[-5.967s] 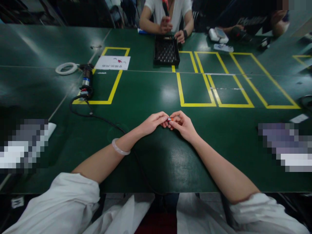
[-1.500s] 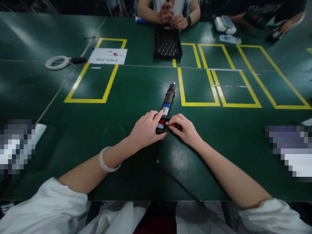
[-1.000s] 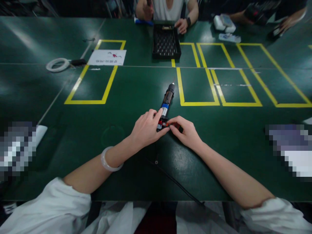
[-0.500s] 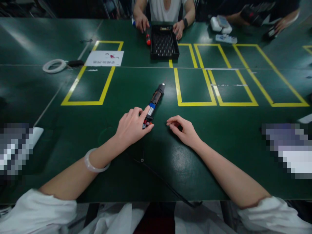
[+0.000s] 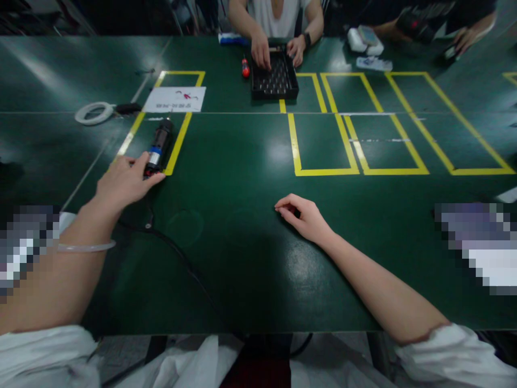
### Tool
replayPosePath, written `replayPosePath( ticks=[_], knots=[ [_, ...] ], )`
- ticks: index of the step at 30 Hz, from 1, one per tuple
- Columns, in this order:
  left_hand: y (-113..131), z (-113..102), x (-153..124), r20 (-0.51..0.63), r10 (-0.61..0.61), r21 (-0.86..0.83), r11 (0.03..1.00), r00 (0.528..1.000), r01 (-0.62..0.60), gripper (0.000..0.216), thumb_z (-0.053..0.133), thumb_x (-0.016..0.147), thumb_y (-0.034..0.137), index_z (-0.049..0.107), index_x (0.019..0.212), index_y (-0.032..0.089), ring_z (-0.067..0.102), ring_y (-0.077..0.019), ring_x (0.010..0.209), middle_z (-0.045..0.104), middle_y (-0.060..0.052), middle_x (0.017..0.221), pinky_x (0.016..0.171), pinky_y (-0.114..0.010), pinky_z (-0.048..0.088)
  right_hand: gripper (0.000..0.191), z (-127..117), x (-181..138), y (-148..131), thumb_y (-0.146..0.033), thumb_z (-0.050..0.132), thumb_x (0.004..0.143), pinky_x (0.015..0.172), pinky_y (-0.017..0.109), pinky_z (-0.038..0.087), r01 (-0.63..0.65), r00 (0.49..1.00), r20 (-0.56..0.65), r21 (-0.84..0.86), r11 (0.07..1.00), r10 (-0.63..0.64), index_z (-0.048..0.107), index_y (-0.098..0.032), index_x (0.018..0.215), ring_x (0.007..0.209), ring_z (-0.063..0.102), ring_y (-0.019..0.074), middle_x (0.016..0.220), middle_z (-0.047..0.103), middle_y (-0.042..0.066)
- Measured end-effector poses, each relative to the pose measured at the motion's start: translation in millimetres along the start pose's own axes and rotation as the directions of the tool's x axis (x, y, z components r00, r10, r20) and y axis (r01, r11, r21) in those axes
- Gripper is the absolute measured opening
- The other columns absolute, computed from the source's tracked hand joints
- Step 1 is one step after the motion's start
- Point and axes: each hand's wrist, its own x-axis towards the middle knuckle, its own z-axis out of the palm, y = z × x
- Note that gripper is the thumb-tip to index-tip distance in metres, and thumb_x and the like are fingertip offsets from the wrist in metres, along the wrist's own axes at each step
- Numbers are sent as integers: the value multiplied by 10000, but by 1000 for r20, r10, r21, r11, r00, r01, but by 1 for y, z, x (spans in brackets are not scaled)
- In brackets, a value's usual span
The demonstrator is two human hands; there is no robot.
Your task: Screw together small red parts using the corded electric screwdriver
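Black with a blue band, the tool (image 5: pixel 160 141) points away from your left hand (image 5: pixel 121 186), whose fingers (image 5: pixel 152 181) close round its near end, while your right hand (image 5: pixel 305 216) rests half-open on the green table (image 5: pixel 242 258), a co-worker (image 5: pixel 279 19) reaching into a black tray (image 5: pixel 274 95) beyond it.

Rear end of blk tool (image 5: pixel 163 136) partly behind L hand (image 5: pixel 126 182), wht sheet (image 5: pixel 172 101) beyond it illegible
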Motion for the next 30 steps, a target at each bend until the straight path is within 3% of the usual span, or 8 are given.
replayPosePath(
  ticks=[4, 8, 11, 16, 20, 24, 27, 30],
  knots=[
    [-40, -2, 21, 26, -123, -87, 988, 992, 125, 926, 407, 800, 832, 357, 1455, 179, 362, -414, 1225, 394, -146, 1380, 953, -534, 343, 105, 0, 0, 2, -187, 558, 917, 664, 253, 467, 6, 1000, 10, -11, 1000, -6, 660, -190, 941, 715, 594, 131, 827, 662, 25],
    [-59, -5, 30, 39, -217, -142, 965, 975, 220, 980, 476, 719, 866, 380, 1422, 189, 307, -468, 1297, 333, -114, 1473, 998, -573, 289, 107, 1, 0, 4, -193, 553, 921, 663, 256, 467, 0, 1000, 21, -11, 1000, 0, 657, -195, 945, 715, 600, 133, 839, 673, 25],
    [-56, -2, 29, -56, -251, -148, 959, 966, 240, 1025, 459, 712, 869, 345, 1423, 140, 346, -433, 1286, 368, -125, 1467, 1016, -547, 279, 106, 1, 0, 4, -198, 554, 922, 662, 256, 465, 1, 1000, 27, -12, 1000, 0, 657, -194, 947, 709, 597, 131, 843, 676, 25],
    [-36, 11, 19, -181, -269, -74, 963, 946, 260, 935, 265, 834, 808, 336, 1354, 33, 414, -352, 1215, 443, -169, 1372, 980, -489, 320, 103, 0, 1, 2, -188, 557, 915, 669, 257, 465, -3, 999, 33, -14, 1000, 3, 658, -189, 935, 718, 602, 134, 838, 671, 28],
    [-32, 9, 17, -164, -287, -131, 955, 944, 268, 914, 306, 788, 837, 370, 1281, 70, 414, -349, 1213, 490, -119, 1268, 960, -480, 325, 106, 1, 0, 3, -198, 554, 919, 652, 253, 458, 2, 999, 36, -18, 1000, -2, 659, -193, 936, 689, 589, 129, 812, 660, 18],
    [-37, -1, 23, -63, -331, -182, 931, 942, 315, 876, 375, 757, 828, 383, 1193, 68, 408, -400, 1238, 503, -99, 1140, 940, -498, 308, 112, 2, 0, 4, -200, 551, 921, 653, 255, 456, 7, 999, 39, -15, 1000, -6, 662, -194, 937, 692, 592, 130, 822, 668, 18],
    [-41, -6, 25, -32, -380, -198, 909, 925, 367, 852, 399, 767, 803, 394, 1177, 56, 392, -422, 1256, 495, -107, 1142, 945, -502, 302, 108, 2, 1, 4, -198, 554, 920, 659, 259, 460, 2, 999, 42, -12, 1000, -2, 662, -197, 933, 703, 599, 135, 819, 670, 19],
    [-35, -9, 23, -76, -388, -249, 899, 918, 360, 774, 364, 855, 732, 394, 1214, 47, 408, -380, 1257, 499, -105, 1204, 945, -468, 317, 104, 1, 1, 4, -197, 558, 918, 665, 261, 460, -9, 999, 45, -4, 1000, 10, 660, -193, 936, 709, 604, 137, 828, 682, 23]
  ],
)
